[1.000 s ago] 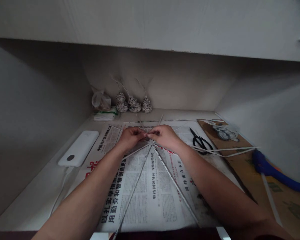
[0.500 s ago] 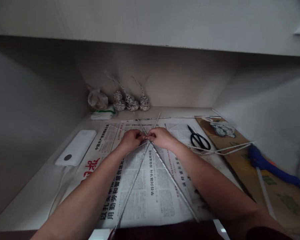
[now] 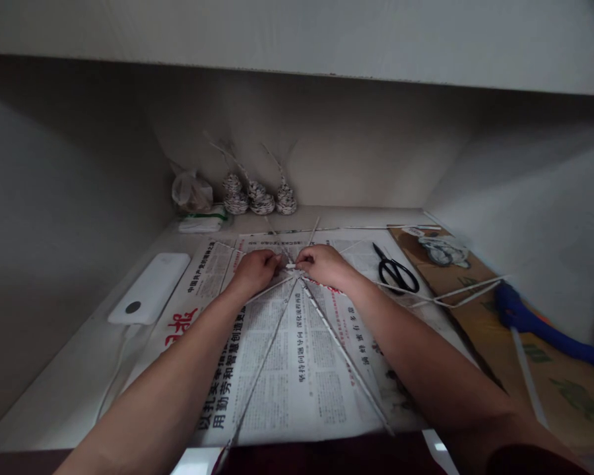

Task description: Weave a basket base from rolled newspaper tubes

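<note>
1. Paper rods (image 3: 346,361) are fanning out over newspaper (image 3: 321,399) mid-table (image 3: 74,382).
2. Right hand (image 3: 321,266), fingertips together, is pinching a pale rod end where they're crossing.
3. Left hand (image 3: 258,272) is curling just left, its grip impossible to tell.

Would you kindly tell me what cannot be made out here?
Head view: where the pale rolled-paper strands meet, partly hidden by the right grip.
Head view: fine text on the white printed newspaper, too small.
Head view: contents of the translucent plastic bag, blurred behind its film.
</note>
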The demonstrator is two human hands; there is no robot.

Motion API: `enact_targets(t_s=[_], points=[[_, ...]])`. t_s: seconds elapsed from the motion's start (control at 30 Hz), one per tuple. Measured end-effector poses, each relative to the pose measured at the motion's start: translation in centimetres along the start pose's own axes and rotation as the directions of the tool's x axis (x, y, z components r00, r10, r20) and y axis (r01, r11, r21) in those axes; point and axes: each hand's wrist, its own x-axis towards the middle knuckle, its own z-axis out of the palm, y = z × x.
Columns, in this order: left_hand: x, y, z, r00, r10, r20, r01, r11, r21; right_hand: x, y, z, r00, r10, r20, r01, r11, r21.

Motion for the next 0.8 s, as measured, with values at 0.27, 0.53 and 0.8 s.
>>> enact_targets(t_s=[0.27,0.53,0.8], points=[[-0.2,0.06,0.2,0.999,0.052,-0.007,-0.051,0.992,0.112,0.24,0.28,0.53,1.0,0.025,0.008,-0.025,1.0,0.006],[0.01,0.12,0.15,0.999,0.032,0.006,-0.033,0.991,0.129,0.69,0.85,0.86,1.0,0.024,0.013,-0.024,1.0,0.011],[-0.13,-0.06,0.0,0.998,0.037,0.057,-0.045,0.988,0.146,0.85,0.94,0.96,0.999,0.032,0.028,-0.032,0.999,0.008]])
